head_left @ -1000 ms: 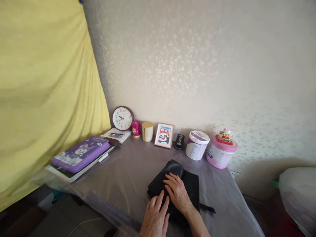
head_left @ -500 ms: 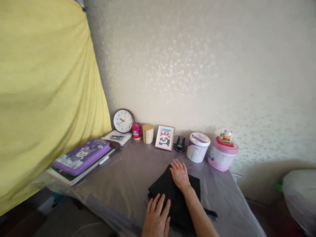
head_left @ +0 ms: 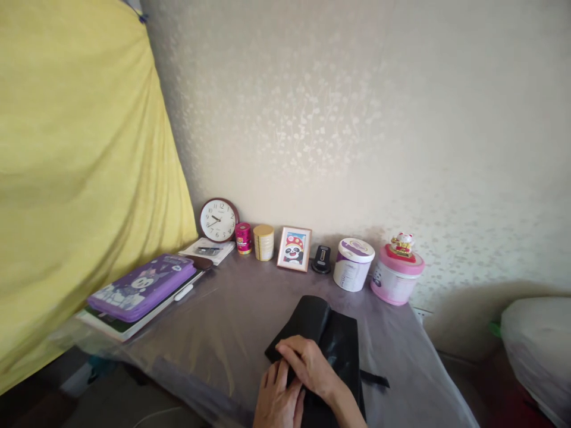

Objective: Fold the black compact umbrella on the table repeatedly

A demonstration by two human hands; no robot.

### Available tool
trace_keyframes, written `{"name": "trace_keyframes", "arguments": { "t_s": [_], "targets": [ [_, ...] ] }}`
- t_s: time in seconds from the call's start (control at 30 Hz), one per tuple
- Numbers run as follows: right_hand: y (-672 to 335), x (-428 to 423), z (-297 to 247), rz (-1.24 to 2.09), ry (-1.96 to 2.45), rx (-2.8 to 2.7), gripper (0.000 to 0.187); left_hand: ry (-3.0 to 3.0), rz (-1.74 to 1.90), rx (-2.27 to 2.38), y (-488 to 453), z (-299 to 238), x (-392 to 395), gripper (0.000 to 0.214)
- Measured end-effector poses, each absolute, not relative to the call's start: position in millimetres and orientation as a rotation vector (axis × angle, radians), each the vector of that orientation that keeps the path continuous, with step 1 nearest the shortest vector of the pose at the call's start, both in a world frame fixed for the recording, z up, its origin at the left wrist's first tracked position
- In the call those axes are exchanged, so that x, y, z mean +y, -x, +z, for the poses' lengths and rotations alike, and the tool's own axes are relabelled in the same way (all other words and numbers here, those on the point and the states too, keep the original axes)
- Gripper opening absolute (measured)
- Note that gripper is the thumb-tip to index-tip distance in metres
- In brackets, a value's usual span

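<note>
A folded black cloth (head_left: 343,333) lies on the table near its front edge, with a fold running along its middle and a narrow black strap (head_left: 375,379) sticking out to the right. My left hand (head_left: 277,398) rests on its near left part, fingers stretched forward and lying fairly flat. Just above and partly over those fingers is my right hand (head_left: 312,368), bent at the knuckles. Its fingers curl down against the cloth around the fold, and the fingertips are mostly hidden.
Along the wall stand a clock (head_left: 219,220), a pink can (head_left: 243,239), a yellow-lidded jar (head_left: 264,244), a picture frame (head_left: 294,249), a black device (head_left: 322,260), a white tub (head_left: 354,266) and a pink-lidded tub (head_left: 395,282) with a cat figurine (head_left: 402,242). A purple case (head_left: 143,285) lies left on a book.
My right hand has drawn back from the far end of the cloth towards my left hand, its fingers now curled. The view has shifted slightly.
</note>
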State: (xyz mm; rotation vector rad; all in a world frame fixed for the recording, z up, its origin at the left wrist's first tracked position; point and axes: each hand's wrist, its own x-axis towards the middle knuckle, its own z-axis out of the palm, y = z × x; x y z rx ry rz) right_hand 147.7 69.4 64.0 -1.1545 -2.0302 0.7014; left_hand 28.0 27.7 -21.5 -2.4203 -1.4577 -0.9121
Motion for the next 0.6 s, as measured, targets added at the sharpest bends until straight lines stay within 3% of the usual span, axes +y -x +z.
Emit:
{"name": "trace_keyframes", "arguments": {
  "t_s": [0.07, 0.23, 0.6],
  "targets": [
    [-169.4, 62.4, 61.5, 0.567, 1.267, -1.814, 0.036, 2.442, -0.853, -1.398, -26.0, -16.4, 27.8, 0.047],
    [-227.4, 40.3, 30.2, 0.146, 1.61, -1.279, 0.055, 2.458, -0.8, -1.376, -22.5, -5.4, 25.2, 0.046],
    [-216.3, 3.6, 9.0, 0.561, 1.727, -1.012, 0.081, 2.562, -0.839, -1.378, -20.6, -1.2, 21.1, 0.057]
  ]
}}
